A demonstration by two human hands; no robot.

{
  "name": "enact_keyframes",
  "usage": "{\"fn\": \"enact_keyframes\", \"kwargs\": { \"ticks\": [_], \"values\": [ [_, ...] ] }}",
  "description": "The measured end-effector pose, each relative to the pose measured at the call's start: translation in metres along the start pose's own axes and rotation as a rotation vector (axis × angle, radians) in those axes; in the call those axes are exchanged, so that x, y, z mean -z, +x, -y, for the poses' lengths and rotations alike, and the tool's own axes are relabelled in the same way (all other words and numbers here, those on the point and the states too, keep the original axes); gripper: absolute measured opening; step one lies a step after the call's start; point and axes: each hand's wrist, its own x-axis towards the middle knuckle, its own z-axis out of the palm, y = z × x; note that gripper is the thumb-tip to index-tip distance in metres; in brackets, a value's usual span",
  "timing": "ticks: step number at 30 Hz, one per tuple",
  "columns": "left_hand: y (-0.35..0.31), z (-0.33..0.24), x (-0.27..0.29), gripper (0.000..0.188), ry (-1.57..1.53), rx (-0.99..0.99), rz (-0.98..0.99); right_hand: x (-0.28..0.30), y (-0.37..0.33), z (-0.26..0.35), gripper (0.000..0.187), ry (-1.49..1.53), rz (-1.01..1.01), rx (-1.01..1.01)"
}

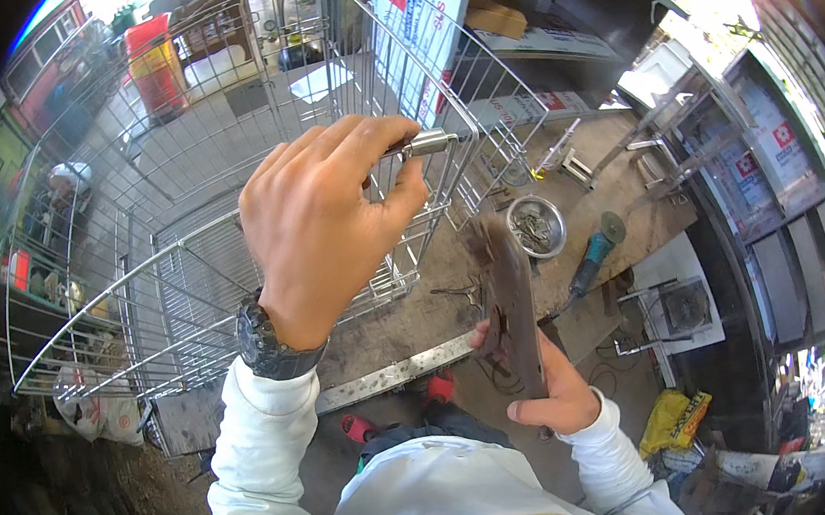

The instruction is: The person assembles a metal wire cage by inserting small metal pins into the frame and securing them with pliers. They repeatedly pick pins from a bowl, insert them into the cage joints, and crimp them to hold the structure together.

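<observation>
A large silver wire basket (180, 247) stands on the workbench in front of me. At its right corner, my left hand (312, 213) is closed, pinching a short shiny metal cylinder (431, 142) between thumb and forefinger. The cylinder lies against or very near the basket's corner wires; I cannot tell whether it touches them. My right hand (560, 395) is lower and to the right, wrapped round a long dark brown metal tool (512, 297). This tool points up and away from me, its exact kind unclear. My left wrist bears a black watch.
A metal bowl (536, 225) of small metal pieces sits right of the basket. Beyond it lies a teal angle grinder (594, 261) with its disc. Pliers (467, 294) rest near the bench's front edge. Film-covered metal sheets (429, 34) and frames stand at the back and right.
</observation>
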Motion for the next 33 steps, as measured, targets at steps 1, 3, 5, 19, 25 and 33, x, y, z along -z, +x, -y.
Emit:
{"fn": "enact_keyframes", "kwargs": {
  "ticks": [1,3,5,19,25,33],
  "values": [
    [0.000,0.001,0.000,0.021,-0.004,0.002,0.000,-0.006,0.006,0.014,0.088,-0.028,-0.001,0.050],
    [-0.001,0.002,0.001,0.021,-0.009,0.013,0.001,-0.013,0.015,0.039,0.081,-0.064,-0.008,0.089],
    [-0.001,0.002,0.002,0.018,-0.035,0.016,-0.011,-0.017,0.023,0.058,0.079,-0.088,-0.010,0.070],
    [-0.004,0.003,0.005,0.024,-0.049,0.035,0.025,-0.020,0.043,0.078,0.072,-0.050,-0.039,-0.011],
    [-0.005,0.002,0.008,0.019,-0.053,0.058,0.057,-0.022,0.046,0.084,0.068,-0.120,-0.046,-0.025],
    [-0.001,0.000,0.005,0.026,-0.063,0.135,0.072,-0.025,0.052,0.081,0.070,-0.134,-0.067,-0.108]
  ]
}}
